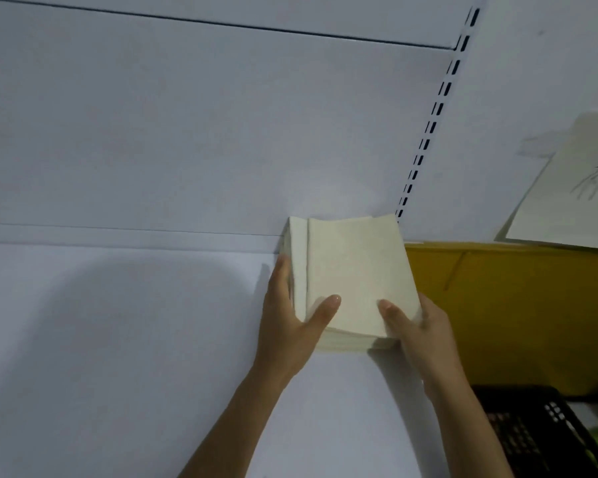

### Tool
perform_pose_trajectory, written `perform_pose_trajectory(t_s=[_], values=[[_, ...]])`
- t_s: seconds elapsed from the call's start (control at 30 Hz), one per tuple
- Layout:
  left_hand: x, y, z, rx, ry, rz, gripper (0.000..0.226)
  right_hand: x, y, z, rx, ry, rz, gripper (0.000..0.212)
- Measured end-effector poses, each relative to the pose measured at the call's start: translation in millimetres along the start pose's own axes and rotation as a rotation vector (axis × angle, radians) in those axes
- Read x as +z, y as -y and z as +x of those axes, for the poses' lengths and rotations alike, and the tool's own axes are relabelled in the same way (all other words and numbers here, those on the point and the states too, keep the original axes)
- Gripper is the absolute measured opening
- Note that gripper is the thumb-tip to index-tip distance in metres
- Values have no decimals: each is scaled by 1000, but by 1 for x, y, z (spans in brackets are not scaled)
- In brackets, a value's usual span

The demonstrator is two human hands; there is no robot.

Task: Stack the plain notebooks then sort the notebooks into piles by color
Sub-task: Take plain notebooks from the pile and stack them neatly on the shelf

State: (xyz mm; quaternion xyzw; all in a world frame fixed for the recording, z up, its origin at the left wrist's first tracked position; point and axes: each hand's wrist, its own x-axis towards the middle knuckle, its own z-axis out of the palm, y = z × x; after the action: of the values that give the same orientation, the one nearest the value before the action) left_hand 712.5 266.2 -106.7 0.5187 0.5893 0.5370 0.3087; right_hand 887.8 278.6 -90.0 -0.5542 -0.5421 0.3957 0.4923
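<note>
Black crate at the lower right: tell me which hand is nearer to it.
Right. The right hand grips the near right corner of the cream notebook stack, up and left of the black crate; the left hand holds the stack's left edge, farther off across the stack.

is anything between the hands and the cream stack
Nothing visible. The left hand and right hand both hold the stack at its near corners, thumbs on top.
</note>
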Motion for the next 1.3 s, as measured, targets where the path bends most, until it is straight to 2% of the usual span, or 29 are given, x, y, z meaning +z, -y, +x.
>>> perform_pose_trajectory(t_s=[0.1, 0.2, 0.3, 0.37, 0.53, 0.73, 0.87, 1.13, 1.2, 1.3], values=[[-1, 1, 2, 55, -7, 105, 109, -2, -5, 4, -18, 76, 50, 18], [-4, 1, 1, 49, 7, 29, 120, 3, -4, 11, -27, 170, 55, 22], [-8, 0, 1, 39, 34, 23, 128, 12, -7, 17, 6, 202, 89, 57], [-8, 0, 2, 42, 42, 42, 126, 15, -11, 18, 45, 175, 125, 67], [-6, 2, 2, 65, -1, 73, 117, 24, -15, 11, 25, -10, 134, 49], [-6, 7, 3, 116, -45, 123, 118, 26, -17, 14, 24, -78, 152, 54], [-6, 4, 4, 139, -52, 78, 120, 27, -21, 17, 32, -110, 146, 50], [-6, 6, 3, 192, -95, 83, 85, 36, -14, 12, 6, -243, 50, 39], [-5, 5, 2, 183, -103, 116, 87, 34, -9, 7, 14, -240, 41, 37], [-5, -2, -4, 166, -127, 204, 93, 27, 2, 7, 92, -118, 29, 38]])
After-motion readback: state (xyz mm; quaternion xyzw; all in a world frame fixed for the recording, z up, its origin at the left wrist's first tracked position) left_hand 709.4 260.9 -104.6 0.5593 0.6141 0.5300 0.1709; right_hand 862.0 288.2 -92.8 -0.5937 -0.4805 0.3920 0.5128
